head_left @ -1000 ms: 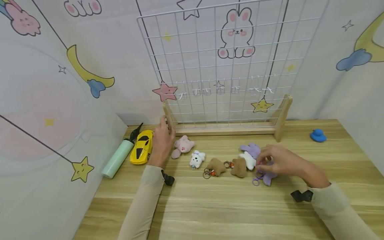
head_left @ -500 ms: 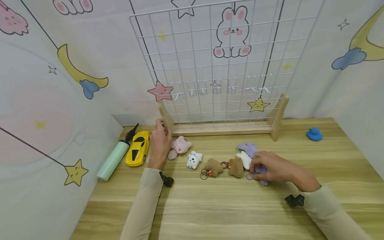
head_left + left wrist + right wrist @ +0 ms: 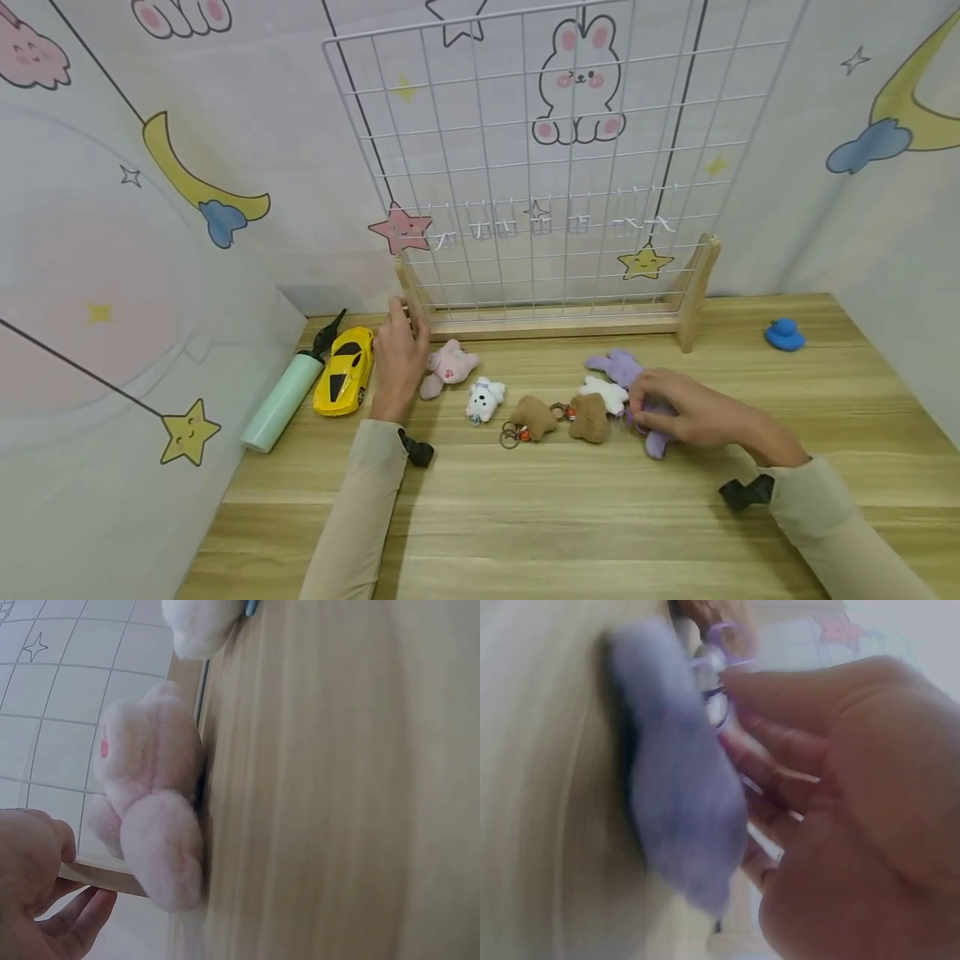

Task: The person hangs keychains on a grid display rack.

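In the head view my left hand (image 3: 400, 354) is at the left end of the wire rack, its thumb and fingers pinching the wooden stand (image 3: 105, 876), as the left wrist view shows. A pink plush keychain (image 3: 452, 364) lies just right of that hand. On the right, my right hand (image 3: 693, 408) pinches the purple ring (image 3: 731, 641) of a purple plush keychain (image 3: 682, 772), which is blurred and partly behind the hand in the head view. Beside it lie a white plush (image 3: 604, 393) and another purple plush (image 3: 615, 365).
Two brown plush keychains (image 3: 588, 418) and a white dog plush (image 3: 483, 400) lie mid-table. Clear hooks (image 3: 540, 223) hang across the wire grid (image 3: 525, 275). A yellow toy car (image 3: 345, 371) and mint pump (image 3: 283, 400) are left; a blue duck (image 3: 785, 334) sits far right.
My right hand has shifted slightly left and taken hold of the purple keychain's ring. The white plush beside it has turned. My left hand stays on the stand; the head view has shifted slightly.
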The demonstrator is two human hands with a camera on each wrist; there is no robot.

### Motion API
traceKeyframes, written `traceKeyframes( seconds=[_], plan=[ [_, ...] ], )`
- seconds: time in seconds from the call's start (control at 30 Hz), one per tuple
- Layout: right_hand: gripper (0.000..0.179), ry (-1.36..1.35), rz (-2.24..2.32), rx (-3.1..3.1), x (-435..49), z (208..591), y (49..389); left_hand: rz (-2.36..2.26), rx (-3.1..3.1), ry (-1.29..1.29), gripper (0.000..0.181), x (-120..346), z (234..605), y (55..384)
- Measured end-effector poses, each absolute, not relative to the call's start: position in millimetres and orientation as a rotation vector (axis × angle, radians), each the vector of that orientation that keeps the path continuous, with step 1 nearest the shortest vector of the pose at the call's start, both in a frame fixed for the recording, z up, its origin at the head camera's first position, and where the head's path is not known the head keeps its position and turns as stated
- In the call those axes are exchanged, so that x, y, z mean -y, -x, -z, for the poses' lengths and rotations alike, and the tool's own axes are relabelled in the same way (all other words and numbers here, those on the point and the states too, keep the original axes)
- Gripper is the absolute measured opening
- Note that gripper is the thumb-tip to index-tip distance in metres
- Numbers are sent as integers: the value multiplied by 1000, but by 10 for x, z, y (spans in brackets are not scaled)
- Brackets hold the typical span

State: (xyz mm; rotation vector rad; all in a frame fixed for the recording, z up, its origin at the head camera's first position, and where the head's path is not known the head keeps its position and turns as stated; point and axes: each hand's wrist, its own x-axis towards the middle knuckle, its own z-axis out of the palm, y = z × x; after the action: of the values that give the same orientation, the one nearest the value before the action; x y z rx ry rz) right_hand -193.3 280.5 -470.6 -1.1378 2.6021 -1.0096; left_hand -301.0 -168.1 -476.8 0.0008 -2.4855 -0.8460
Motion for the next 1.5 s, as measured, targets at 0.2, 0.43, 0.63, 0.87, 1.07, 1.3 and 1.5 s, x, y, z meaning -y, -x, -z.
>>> traceKeyframes(
  seconds=[0.2,0.43,0.63,0.87,1.07,1.3,1.5],
  plan=[
    [9,900,1318,-2463,-2929,4722,2035,844,2482,8,35,1693,4770,3016],
    [8,785,1611,-2589,-2929,4618,2128,852,2495,18,35,1700,4765,3015],
    [12,725,1782,-2720,-2824,4422,2162,854,2484,24,35,1714,4770,3011],
    [17,694,1951,-2755,-2742,4218,2205,874,2502,9,34,1717,4769,3004],
    [22,598,1975,-2839,-2714,4087,2217,888,2513,2,34,1706,4767,2997],
    [18,453,1982,-3019,-2702,4006,2214,885,2500,29,32,1707,4771,3000],
    [20,376,2181,-2998,-2683,3939,2257,883,2509,20,33,1712,4771,2991]
  ],
)
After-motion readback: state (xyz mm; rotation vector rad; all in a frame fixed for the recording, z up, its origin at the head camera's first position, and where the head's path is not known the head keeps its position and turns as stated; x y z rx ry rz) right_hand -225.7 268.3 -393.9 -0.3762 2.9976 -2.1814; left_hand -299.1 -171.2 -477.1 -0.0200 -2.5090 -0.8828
